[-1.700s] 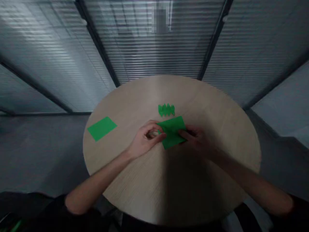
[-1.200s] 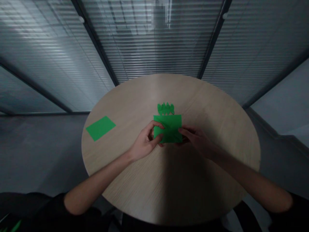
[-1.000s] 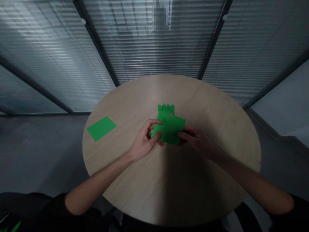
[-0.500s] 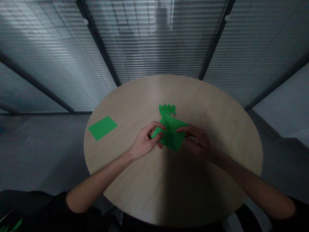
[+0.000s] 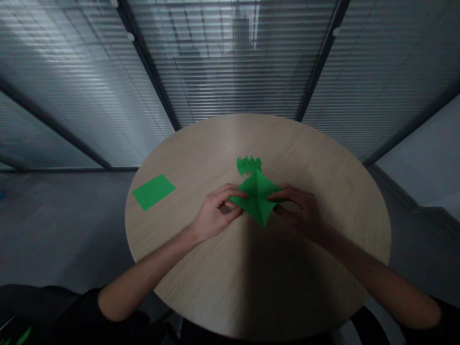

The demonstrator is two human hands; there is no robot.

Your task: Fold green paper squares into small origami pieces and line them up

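Observation:
A green paper square (image 5: pixel 258 196) lies as a diamond on the middle of the round wooden table (image 5: pixel 215 268), with a crease down its centre. My left hand (image 5: pixel 214 213) pinches its left corner between thumb and fingers. On the other side my right hand (image 5: pixel 301 213) grips the right corner in the same way. Just behind the diamond sits a small pile of folded green paper pieces (image 5: pixel 248 164) with pointed tops.
A flat green sheet (image 5: pixel 153 191) lies near the table's left edge. Glass walls with closed blinds and dark frames stand behind the table. Grey floor surrounds the table on both sides.
The green square was turned between both hands from square-on to a diamond and lowered onto the table. Both hands shifted to its left and right corners.

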